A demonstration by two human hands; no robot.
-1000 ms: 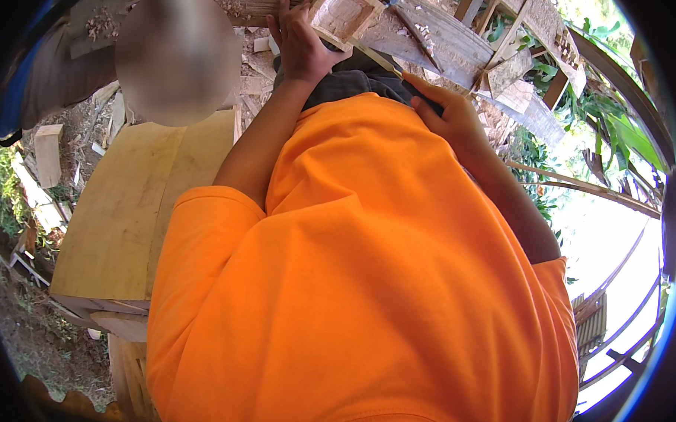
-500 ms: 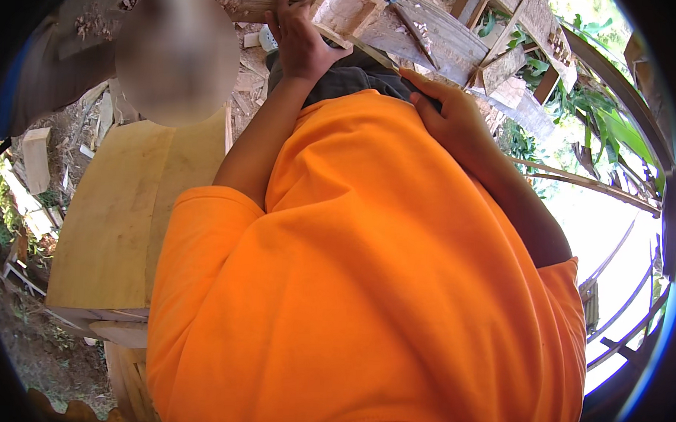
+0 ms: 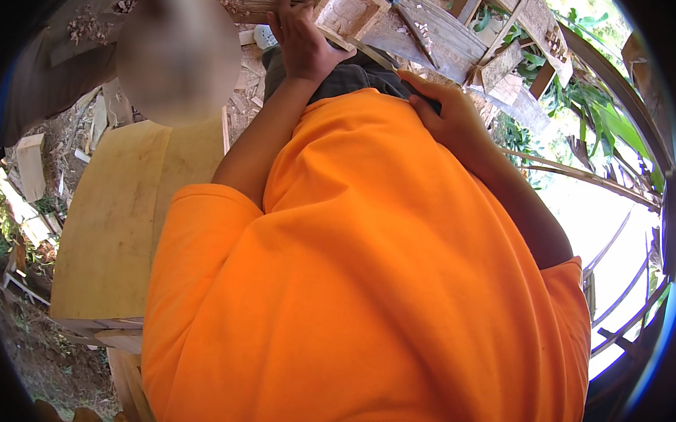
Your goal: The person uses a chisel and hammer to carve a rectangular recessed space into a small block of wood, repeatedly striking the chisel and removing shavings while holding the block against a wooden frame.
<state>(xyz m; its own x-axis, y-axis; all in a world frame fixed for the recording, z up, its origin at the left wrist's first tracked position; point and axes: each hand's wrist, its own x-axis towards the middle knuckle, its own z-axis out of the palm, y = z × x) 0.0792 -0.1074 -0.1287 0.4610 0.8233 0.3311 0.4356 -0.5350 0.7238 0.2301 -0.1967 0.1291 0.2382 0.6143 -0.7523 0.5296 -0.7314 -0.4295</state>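
My orange shirt (image 3: 365, 286) fills most of the view. At the top, my left hand (image 3: 303, 39) grips the side of a small open wooden box (image 3: 352, 10), fingers up along its left wall and thumb under its lower edge. The box rests against a grey plank (image 3: 434, 28). My right hand (image 3: 453, 114) lies on the upper edge of the shirt, over dark cloth (image 3: 350, 77); its fingertips point left and are partly hidden, with nothing visible in it.
A pale plywood sheet (image 3: 121, 226) lies at the left, with another person (image 3: 52, 74) beyond it. Wooden frames and planks (image 3: 507, 61) are stacked at the top right, next to green plants (image 3: 609, 116). Metal rails (image 3: 625, 295) run down the right. Wood scraps litter the ground (image 3: 34, 171).
The wooden box and my left hand sit slightly higher in the picture than before. My right hand stays on the shirt's edge.
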